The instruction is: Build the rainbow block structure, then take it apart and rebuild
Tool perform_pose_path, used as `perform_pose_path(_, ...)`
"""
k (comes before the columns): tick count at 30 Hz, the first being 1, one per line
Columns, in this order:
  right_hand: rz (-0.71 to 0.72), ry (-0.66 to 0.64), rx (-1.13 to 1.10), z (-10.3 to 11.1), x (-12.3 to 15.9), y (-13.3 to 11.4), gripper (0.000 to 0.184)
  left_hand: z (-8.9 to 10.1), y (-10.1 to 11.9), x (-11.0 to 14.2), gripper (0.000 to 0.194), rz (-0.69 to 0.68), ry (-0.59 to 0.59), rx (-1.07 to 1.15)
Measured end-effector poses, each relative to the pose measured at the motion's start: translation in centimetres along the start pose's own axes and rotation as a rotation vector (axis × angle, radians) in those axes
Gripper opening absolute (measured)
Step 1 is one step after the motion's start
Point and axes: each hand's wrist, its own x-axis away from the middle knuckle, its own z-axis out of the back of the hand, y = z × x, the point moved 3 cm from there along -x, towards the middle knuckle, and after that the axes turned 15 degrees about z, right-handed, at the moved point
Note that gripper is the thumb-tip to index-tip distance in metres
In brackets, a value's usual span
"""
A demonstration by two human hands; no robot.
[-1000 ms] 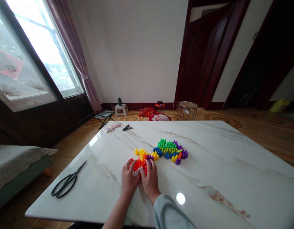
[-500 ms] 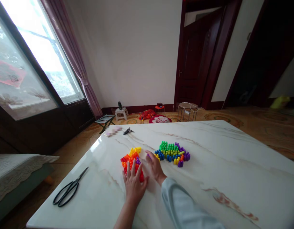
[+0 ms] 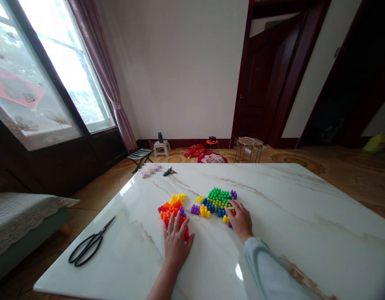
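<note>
My left hand lies with spread fingers over a cluster of red and orange knobbed plastic puzzle pieces. Yellow pieces border that cluster at the top, and a small purple piece shows by my fingertips. My right hand reaches over the right edge of a second cluster, its thumb and index finger apart; some pieces beneath it are hidden. Green pieces and blue pieces make up much of this cluster. Between the two clusters sit a purple piece and a yellow piece.
Black-handled scissors lie on the left of the white marble-patterned table. Dark pliers-like cutters and a blurred-out item rest near the far edge. Beyond stand a folding stool and a round stool.
My right hand has moved right, from the gap between the clusters to the right cluster's edge. The purple piece now lies on the table in that gap. My left hand stays put.
</note>
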Motion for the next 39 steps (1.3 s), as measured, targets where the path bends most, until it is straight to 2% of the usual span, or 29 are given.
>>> perform_pose_path(3, -0.014, 0.059, 0.0, -1.3, 1.0, -3.9, 0.038, 0.5, 0.4, 0.0, 0.058, -0.01, 0.019, 0.023)
perform_pose_path(6, -0.039, 0.13, -0.056, -3.6, 1.4, -7.7, 0.04, 1.2, 0.8, 0.1, 0.07, -0.023, 0.021, 0.048)
perform_pose_path(10, -0.068, 0.275, -0.293, -7.4, 1.4, -12.0, 0.056, 1.3, 1.1, 0.2, 0.072, -0.033, 0.032, 0.06)
perform_pose_path(12, -0.077, 0.262, -0.423, -8.6, 1.4, -13.5, 0.064, 1.0, 0.9, 0.3, 0.073, -0.027, 0.038, 0.053)
perform_pose_path(15, 0.028, 0.097, -0.576, -8.7, 0.9, -14.4, 0.059, 0.5, 0.6, 0.4, 0.077, -0.02, 0.029, 0.045)
perform_pose_path(17, 0.165, 0.012, -0.573, -7.3, 0.0, -13.6, 0.049, 0.4, 0.5, 0.5, 0.078, -0.016, 0.012, 0.044)
perform_pose_path(19, 0.236, 0.09, -0.44, -5.3, -1.4, -11.1, 0.043, 0.4, 0.5, 0.5, 0.08, -0.013, -0.018, 0.042)
perform_pose_path(21, 0.15, 0.255, -0.265, -3.4, -3.2, -7.2, 0.046, 0.6, 0.6, 0.6, 0.082, -0.002, -0.042, 0.039)
perform_pose_path(23, -0.019, 0.302, -0.109, -2.4, -5.1, -3.0, 0.05, 0.7, 0.7, 0.6, 0.083, 0.013, -0.049, 0.039)
perform_pose_path(26, -0.313, 0.158, -0.044, -2.7, -7.3, 1.5, 0.055, 0.7, 0.8, 0.6, 0.083, 0.02, -0.043, 0.042)
perform_pose_path(28, -0.376, 0.032, -0.1, -3.9, -8.1, 2.0, 0.056, 0.7, 0.8, 0.5, 0.084, 0.02, -0.044, 0.039)
perform_pose_path(30, -0.349, -0.045, -0.148, -5.4, -8.4, 0.5, 0.054, 0.6, 0.7, 0.5, 0.085, 0.019, -0.055, 0.036)
perform_pose_path(34, -0.197, -0.054, -0.192, -8.6, -8.0, -5.7, 0.048, 0.8, 0.8, 0.5, 0.082, 0.036, -0.067, 0.055)
perform_pose_path(36, -0.122, -0.026, -0.308, -9.9, -7.6, -8.7, 0.053, 0.9, 0.9, 0.5, 0.078, 0.045, -0.06, 0.068)
perform_pose_path(39, -0.116, -0.006, -0.549, -11.1, -6.7, -11.5, 0.068, 0.8, 0.8, 0.4, 0.075, 0.04, -0.045, 0.063)
